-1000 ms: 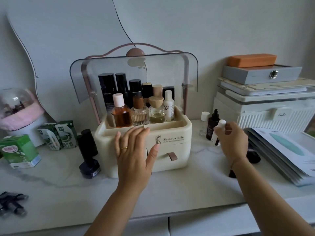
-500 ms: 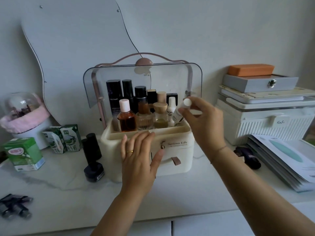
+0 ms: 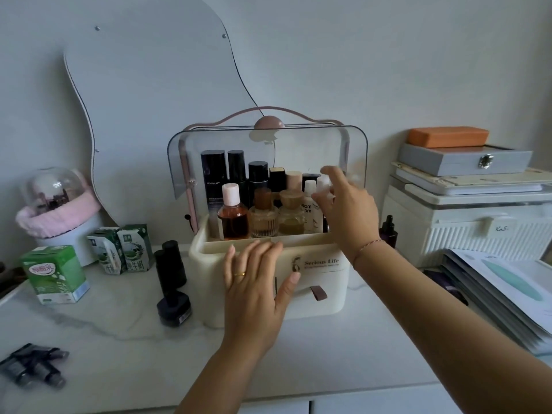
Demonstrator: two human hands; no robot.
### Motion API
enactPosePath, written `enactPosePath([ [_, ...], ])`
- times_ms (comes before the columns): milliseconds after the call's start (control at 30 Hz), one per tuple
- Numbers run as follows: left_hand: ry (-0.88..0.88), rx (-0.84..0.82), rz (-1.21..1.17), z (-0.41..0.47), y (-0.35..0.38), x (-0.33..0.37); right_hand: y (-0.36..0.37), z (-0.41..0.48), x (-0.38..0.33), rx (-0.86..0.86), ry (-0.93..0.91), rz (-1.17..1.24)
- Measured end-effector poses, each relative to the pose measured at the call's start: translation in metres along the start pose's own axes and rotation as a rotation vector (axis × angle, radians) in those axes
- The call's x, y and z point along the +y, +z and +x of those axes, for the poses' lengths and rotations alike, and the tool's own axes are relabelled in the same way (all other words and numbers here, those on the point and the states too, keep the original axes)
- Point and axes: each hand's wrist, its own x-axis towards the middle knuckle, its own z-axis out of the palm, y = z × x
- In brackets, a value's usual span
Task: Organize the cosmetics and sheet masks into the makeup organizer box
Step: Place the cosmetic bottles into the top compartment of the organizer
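Note:
The cream makeup organizer box [image 3: 322, 276] stands mid-counter with its clear lid [image 3: 352, 150] raised. Several bottles fill its top tray, among them an amber bottle with a pink cap [image 3: 232, 216]. My left hand [image 3: 257, 291] lies flat on the box front, fingers spread, holding nothing. My right hand [image 3: 349, 213] reaches into the tray's right end, thumb and fingers around a small white bottle [image 3: 323, 186]. A dark dropper bottle [image 3: 389, 231] stands just right of the box. Sheet masks [image 3: 501, 288] lie stacked at the right.
Two black bottles [image 3: 170, 264] and a black jar [image 3: 174, 309] stand left of the box. Dark tubes [image 3: 33, 366] lie at the front left. Green cartons [image 3: 55, 274] and a domed pink holder [image 3: 56, 198] sit far left. Stacked white cases [image 3: 478, 228] stand at the right.
My right hand picked the small white bottle up from the counter at the right and carried it left into the tray's right end. My left hand stayed on the box front.

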Motion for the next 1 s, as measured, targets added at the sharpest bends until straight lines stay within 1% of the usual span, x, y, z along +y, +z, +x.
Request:
enactPosePath([
  [133, 0.005, -0.007, 0.004, -0.001, -0.001, -0.001, 0.008, -0.007, 0.002, -0.024, -0.028, -0.110],
  [233, 0.009, -0.009, 0.010, 0.000, -0.001, -0.002, 0.012, -0.010, 0.005, -0.021, -0.003, -0.172],
  [400, 0.028, 0.006, 0.027, -0.001, 0.000, -0.003, 0.013, -0.014, 0.012, -0.029, 0.041, -0.136],
  [567, 0.035, 0.009, 0.047, 0.000, 0.003, -0.004, 0.010, -0.019, 0.019, -0.052, 0.045, -0.070],
  [633, 0.048, -0.004, 0.064, -0.001, 0.002, -0.006, 0.008, -0.023, 0.018, -0.011, 0.039, -0.048],
  [767, 0.090, -0.021, 0.076, -0.009, -0.005, -0.009, 0.007, -0.050, 0.007, 0.139, 0.010, 0.021],
  [833, 0.048, 0.048, -0.016, -0.021, -0.011, -0.016, 0.009, -0.074, -0.003, 0.193, -0.003, 0.143],
  [900, -0.054, 0.232, -0.108, -0.038, -0.021, -0.033, 0.015, -0.105, -0.017, 0.196, -0.041, 0.299],
  [967, -0.235, 0.422, -0.184, -0.051, -0.035, -0.060, 0.024, -0.137, -0.033, 0.151, -0.073, 0.422],
  [1000, -0.355, 0.477, -0.232, -0.053, -0.042, -0.076, 0.030, -0.152, -0.039, 0.101, -0.070, 0.468],
])
